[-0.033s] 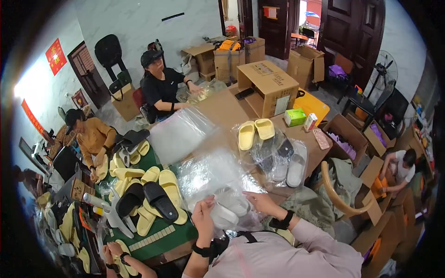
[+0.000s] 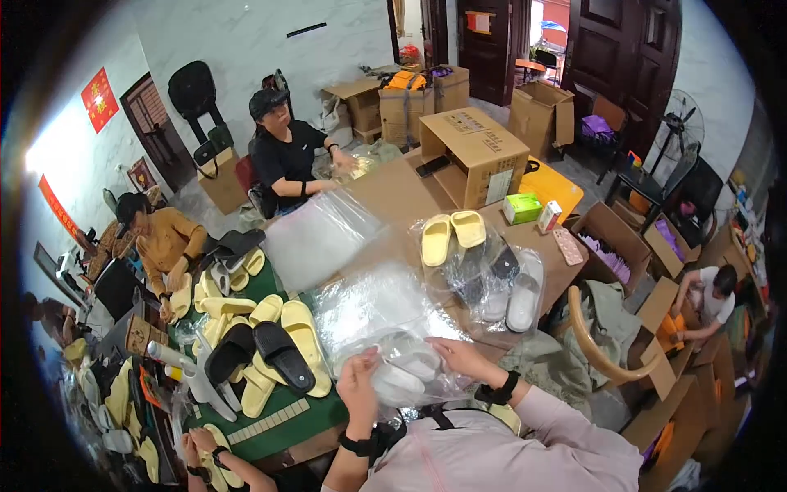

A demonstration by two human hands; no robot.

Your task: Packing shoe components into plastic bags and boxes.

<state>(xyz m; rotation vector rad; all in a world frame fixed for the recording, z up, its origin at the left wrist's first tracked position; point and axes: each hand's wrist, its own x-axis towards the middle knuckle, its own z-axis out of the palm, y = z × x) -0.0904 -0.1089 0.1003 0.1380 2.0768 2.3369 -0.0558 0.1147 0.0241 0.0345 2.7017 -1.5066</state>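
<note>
A clear plastic bag with a pair of white slippers in it is stretched between my hands, close to my body. My left hand is closed, pinching the bag's left edge. On the other side, my right hand grips the right edge between thumb and fingers. Just beyond the slippers lies a flat stack of clear plastic bags on the table. Left of my left hand are loose yellow slippers and black slippers in a heap on a green mat.
Bagged slippers lie to the right. Farther back stand a cardboard box, a green small box and a phone. A curved wooden chair arm is at my right. Co-workers sit along the left; another person's hands are at lower left.
The bag and its white slippers have shifted slightly, with the bag's far part drawn up around them between my hands. Both hands keep their grip in nearly the same place.
</note>
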